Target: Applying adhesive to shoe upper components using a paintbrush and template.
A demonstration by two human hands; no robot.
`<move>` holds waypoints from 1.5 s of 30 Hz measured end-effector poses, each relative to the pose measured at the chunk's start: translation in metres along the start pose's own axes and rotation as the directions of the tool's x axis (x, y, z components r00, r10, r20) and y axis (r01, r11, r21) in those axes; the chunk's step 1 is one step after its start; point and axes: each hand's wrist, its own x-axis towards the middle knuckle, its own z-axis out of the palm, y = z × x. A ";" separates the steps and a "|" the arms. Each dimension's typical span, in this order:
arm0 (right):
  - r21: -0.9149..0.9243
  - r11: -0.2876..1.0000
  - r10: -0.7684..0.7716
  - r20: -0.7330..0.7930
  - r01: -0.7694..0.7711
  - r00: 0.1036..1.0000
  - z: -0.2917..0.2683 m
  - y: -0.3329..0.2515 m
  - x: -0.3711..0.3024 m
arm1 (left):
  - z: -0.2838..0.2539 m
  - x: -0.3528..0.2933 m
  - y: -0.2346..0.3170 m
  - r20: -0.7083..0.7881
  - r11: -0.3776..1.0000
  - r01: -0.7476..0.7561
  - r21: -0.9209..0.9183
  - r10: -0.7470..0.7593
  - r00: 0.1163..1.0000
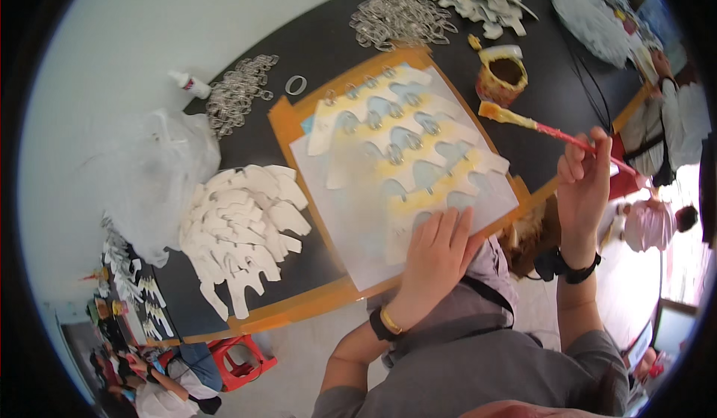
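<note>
Dark table (pixel 314 59) with orange edging is filling the view. A white sheet (pixel 351 231) is lying at its middle, carrying rows of paper cutouts (pixel 396 130) tinted yellow. Left of the sheet, a pile of white cutouts (pixel 239 231) is sitting. Left hand (pixel 437 257) is pressing flat, fingers spread, on the sheet's near edge. Right hand (pixel 586 183), right of the sheet, is gripping a brush (pixel 538 125); bristles are hovering beside a glue pot (pixel 502 74).
</note>
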 end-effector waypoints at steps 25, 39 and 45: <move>-0.436 0.890 -0.077 0.149 0.135 0.986 -0.007 0.002 0.034 | -0.148 0.158 -0.282 0.219 0.958 0.087 0.272 -0.149 0.964; -0.857 0.457 -0.308 0.096 0.236 0.946 0.013 -0.046 0.080 | -0.120 0.146 -0.160 0.458 0.995 -0.096 -0.013 0.091 0.884; -0.914 0.371 -0.053 0.158 0.166 0.986 0.012 -0.010 0.117 | -0.112 0.155 -0.175 0.417 0.996 -0.075 -0.046 0.087 0.905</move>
